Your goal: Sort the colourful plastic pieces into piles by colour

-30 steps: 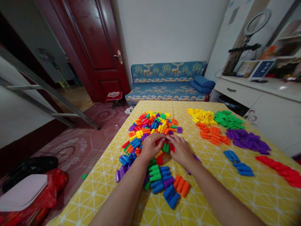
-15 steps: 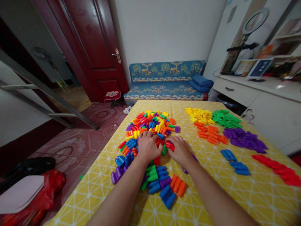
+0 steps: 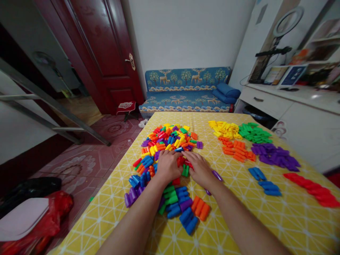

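Observation:
A mixed heap of bullet-shaped plastic blocks [image 3: 170, 136] in several colours covers the left half of the table. At its near side, my left hand [image 3: 168, 166] is closed around a red block [image 3: 180, 162]. Facing it, my right hand [image 3: 200, 170] pinches another red block [image 3: 188, 163]. The two red pieces are close together; fingers partly hide where they meet. Green blocks [image 3: 185, 171] lie just below, between the hands. A purple block [image 3: 217, 175] rests beside my right wrist. Nearer to me are joined blue blocks [image 3: 189, 221] and orange blocks [image 3: 201, 208].
Sorted groups stand on the right of the yellow tablecloth [image 3: 239, 219]: yellow [image 3: 225, 130], green [image 3: 255, 133], orange [image 3: 239, 151], purple [image 3: 276, 156], blue [image 3: 269, 188] and a red row [image 3: 310, 189]. A blue sofa [image 3: 186, 90] is behind the table, a white cabinet [image 3: 297, 117] to the right.
My right hand has shifted left, its fingers now reaching towards my left hand. The red block it holds has come closer to the one in my left hand.

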`<state>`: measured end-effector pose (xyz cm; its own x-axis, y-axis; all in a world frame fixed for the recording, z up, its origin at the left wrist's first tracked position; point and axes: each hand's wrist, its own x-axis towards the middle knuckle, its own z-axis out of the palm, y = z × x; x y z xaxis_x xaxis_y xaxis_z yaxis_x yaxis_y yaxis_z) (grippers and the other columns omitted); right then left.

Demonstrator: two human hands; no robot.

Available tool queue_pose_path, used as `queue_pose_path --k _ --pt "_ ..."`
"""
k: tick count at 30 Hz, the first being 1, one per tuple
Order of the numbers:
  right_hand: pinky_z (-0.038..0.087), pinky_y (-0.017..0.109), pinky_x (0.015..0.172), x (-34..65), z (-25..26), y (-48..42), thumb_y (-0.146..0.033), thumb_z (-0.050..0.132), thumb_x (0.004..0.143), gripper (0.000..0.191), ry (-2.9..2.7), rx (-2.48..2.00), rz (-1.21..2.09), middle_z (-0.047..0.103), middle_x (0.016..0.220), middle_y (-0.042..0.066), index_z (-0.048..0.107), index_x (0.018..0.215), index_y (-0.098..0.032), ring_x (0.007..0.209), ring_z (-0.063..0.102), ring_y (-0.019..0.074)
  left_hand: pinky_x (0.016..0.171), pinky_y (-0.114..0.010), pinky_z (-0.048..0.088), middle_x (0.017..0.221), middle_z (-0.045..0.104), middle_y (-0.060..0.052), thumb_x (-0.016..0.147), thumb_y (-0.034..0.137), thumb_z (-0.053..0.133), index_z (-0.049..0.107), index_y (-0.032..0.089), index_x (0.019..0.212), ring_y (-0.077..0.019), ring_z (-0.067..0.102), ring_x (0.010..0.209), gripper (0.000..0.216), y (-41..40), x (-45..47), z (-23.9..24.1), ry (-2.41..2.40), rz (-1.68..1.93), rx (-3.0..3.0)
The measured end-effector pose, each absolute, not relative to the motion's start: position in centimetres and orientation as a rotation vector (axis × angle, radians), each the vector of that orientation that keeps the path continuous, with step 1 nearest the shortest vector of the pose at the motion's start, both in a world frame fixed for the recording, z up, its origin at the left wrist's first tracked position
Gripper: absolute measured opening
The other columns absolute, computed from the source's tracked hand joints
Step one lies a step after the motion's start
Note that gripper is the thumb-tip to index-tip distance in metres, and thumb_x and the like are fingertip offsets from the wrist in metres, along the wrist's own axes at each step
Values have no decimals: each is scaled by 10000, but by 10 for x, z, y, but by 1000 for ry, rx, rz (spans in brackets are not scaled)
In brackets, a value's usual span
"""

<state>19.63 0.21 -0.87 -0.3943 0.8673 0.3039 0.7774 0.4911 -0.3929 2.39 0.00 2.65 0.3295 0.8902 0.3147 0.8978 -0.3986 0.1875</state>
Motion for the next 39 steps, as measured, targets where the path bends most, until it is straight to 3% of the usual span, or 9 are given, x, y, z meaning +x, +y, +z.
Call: queue_pose_path --k 6,10,14,20,26,34,39 --pt "339 398 1056 197 -7 2 -56 457 721 757 -2274 -1358 299 571 1295 89 378 1461 -199 1172 484 210 853 -357 486 996 728 -44 669 176 622 686 259 1096 -249 652 937 440 5 21 22 -1624 -718 -2684" --pt "304 401 1085 196 -7 1 -79 491 683 753 -2279 -1356 292 529 1359 100 413 1426 -172 1242 446 223 829 -299 512 1044 719 -18 688 124 581 691 263 1055 -212 665 943 408 6 20 19 -1612 -914 -2732" --pt "319 390 1067 194 -7 1 -91 542 671 843 -2290 -1373 309 529 1356 111 314 1478 -175 1242 454 233 840 -288 521 1013 729 -6 715 109 585 684 247 1015 -197 675 943 345 6 22 17 -1620 -1130 -2751" --pt "393 373 957 192 -4 1 -245 672 717 563 -2268 -1467 264 605 1202 132 526 1252 -147 1121 537 262 856 -305 532 998 739 -24 738 115 628 672 220 980 -200 690 935 267 9 24 13 -1572 -1424 -2759" --pt "410 298 722 190 3 -4 -348 670 737 235 -2126 -1659 181 641 934 63 635 910 -194 846 608 209 841 -299 537 941 735 -41 761 196 669 672 183 948 -188 688 879 188 9 24 15 -1567 -1708 -2702" --pt "427 281 664 195 -3 -2 -444 571 815 259 -1701 -1583 303 680 837 48 617 864 -194 733 624 185 685 -251 525 802 693 -3 735 261 672 647 160 871 -150 644 719 171 8 24 20 -1840 -2201 -2490" --pt "437 270 601 198 -9 1 -426 465 892 260 -1546 -1463 475 673 730 27 595 865 -203 619 614 167 663 -239 520 792 682 4 718 260 677 651 161 863 -146 638 717 178 10 24 18 -1870 -2230 -2498"
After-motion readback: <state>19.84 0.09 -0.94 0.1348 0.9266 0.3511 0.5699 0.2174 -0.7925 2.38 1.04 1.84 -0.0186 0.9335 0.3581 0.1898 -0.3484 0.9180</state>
